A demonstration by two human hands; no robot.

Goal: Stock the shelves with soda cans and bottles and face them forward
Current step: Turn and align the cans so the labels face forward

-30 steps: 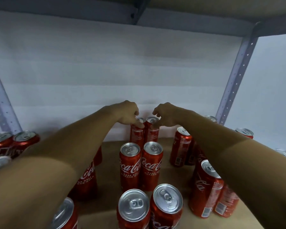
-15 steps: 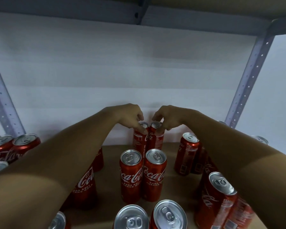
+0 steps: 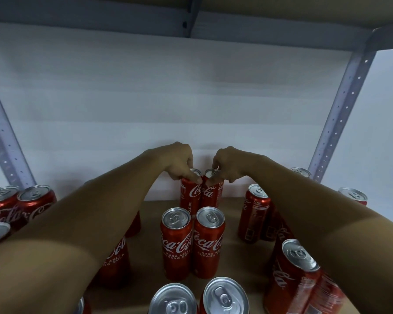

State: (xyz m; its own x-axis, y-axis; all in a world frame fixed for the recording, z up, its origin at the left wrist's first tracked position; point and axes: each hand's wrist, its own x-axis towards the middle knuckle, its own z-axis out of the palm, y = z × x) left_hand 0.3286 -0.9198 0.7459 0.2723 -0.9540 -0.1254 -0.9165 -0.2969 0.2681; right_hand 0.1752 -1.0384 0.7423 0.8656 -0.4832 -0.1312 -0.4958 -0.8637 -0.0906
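1. The left hand (image 3: 178,163) pinches the top of the back left Coca-Cola can (image 3: 189,192).
2. The right hand (image 3: 229,164) pinches the top of the back right Coca-Cola can (image 3: 212,191).
3. Both cans stand upright, touching, at the back of the shelf (image 3: 230,210) by the white wall (image 3: 168,98).
4. Two front Coca-Cola cans (image 3: 192,243) stand just before them.

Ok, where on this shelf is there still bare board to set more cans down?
Bare shelf board shows between the middle pair of cans and the backward-facing can on the right. A narrower strip lies left of the middle pair, beside the left forearm. The centre column is packed: both hands grip the rear pair, and more cans crowd the front.
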